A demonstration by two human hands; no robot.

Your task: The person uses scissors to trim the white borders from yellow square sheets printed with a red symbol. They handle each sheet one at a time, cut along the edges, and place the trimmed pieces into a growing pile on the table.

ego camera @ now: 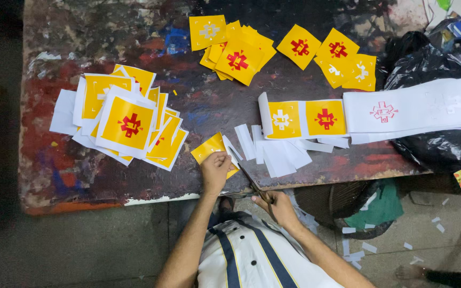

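Here we are over the paint-stained table [81, 176], and our left hand [215, 172] pinches a yellow sticker square [209, 147] right at the near edge, thumb and fingers pressed together on its lower corner. Our right hand [279, 207] is closed around the handles of the scissors [249, 178], blades angled up toward the white margin of that square; whether the blades are biting paper yet, we can't quite tell from this angle.

This is thin printed sheet, we judge: featherlight, floppy past the pinch, glossy enough to slide. Best hold is close to the cut line, so the paper stays taut and doesn't curl away from the blades.

Just beside the square lie white trimmed strips [273, 152]. Toward the left edge sits a fanned stack of untrimmed squares [126, 125] with white borders. At the far edge, trimmed yellow squares [238, 50] pile up. A long printed strip [380, 112] runs off the right edge over a black plastic bag [438, 58].
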